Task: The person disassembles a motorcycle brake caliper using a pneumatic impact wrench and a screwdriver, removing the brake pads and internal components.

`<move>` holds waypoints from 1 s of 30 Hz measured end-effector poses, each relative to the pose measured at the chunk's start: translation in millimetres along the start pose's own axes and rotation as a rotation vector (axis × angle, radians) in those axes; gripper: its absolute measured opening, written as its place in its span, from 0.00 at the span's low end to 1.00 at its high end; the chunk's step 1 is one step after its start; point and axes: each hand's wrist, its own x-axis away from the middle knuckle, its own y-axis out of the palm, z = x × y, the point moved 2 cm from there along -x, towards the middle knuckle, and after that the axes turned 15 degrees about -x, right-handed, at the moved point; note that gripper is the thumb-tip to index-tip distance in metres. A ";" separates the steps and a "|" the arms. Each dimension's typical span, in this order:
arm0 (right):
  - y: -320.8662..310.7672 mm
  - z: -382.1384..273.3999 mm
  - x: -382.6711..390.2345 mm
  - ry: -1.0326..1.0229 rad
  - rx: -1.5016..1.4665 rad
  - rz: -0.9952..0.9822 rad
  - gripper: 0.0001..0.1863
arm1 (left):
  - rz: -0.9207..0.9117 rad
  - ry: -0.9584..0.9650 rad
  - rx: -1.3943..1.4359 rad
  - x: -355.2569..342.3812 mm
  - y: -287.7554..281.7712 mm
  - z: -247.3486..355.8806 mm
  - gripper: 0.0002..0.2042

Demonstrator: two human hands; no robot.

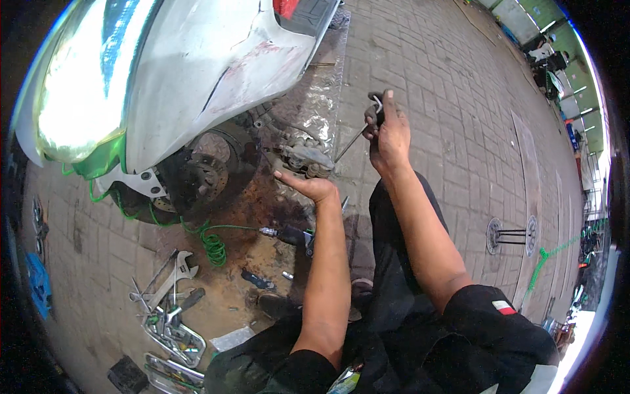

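Observation:
A greasy brake caliper (307, 156) is in front of me, beside the wheel hub. My left hand (312, 187) cups it from below and behind; the thumb points out to the left, and the other fingers are mostly hidden by the part. Up and to the right, my right hand (390, 134) has its blackened fingers closed around a hand tool with a thin metal shaft (352, 143). The shaft slants down to the caliper's right end; whether its tip sits in a bolt is too small to tell. A dirty brake disc (209, 172) shows left of the caliper.
White bodywork (216, 65) overhangs the hub. An air tool (294, 238) on a green coiled hose (215, 248) lies below my left hand. An adjustable wrench (172, 279) lies among several tools at lower left. A metal stand (512, 235) is at right on the paving.

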 end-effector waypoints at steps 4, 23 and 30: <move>6.5 -5.2 7.3 0.005 0.158 -0.217 0.18 | 0.123 -0.006 0.022 -2.7 4.6 13.7 0.43; 0.1 28.7 -8.1 0.049 -0.291 -0.004 0.14 | 0.072 0.036 0.014 -8.9 -1.3 8.1 0.44; -7.1 17.7 -15.8 0.151 0.217 -0.106 0.25 | 0.113 0.099 -0.137 -21.5 -16.7 -0.4 0.42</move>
